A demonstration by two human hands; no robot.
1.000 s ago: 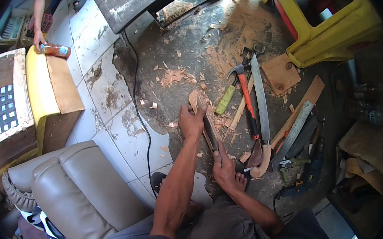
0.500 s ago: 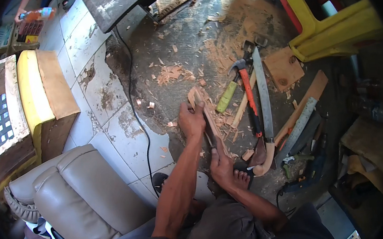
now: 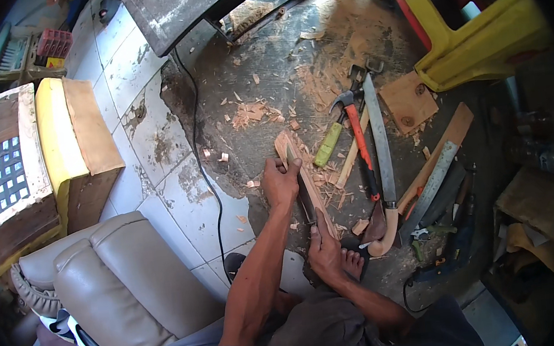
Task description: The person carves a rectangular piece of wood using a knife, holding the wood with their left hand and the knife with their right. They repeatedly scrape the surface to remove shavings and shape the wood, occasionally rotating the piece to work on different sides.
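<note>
Gripping a carved wooden piece (image 3: 305, 183) on the floor, near centre | we clenched our left hand (image 3: 281, 183) on its far part, right hand (image 3: 324, 252) on its near end | a long-bladed machete (image 3: 382, 156) and red-handled hammer (image 3: 358, 140) lay just right.

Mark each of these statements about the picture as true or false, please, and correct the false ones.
1. The left hand grips the long wooden piece near its far end. True.
2. The right hand rests on the hammer. False: it holds the near end of the wooden piece; the hammer lies apart on the floor.
3. Wood chips lie scattered on the floor. True.
4. The yellow stool stands at the person's left. False: it is at the upper right.
5. A black cable runs across the floor left of the hands. True.
</note>
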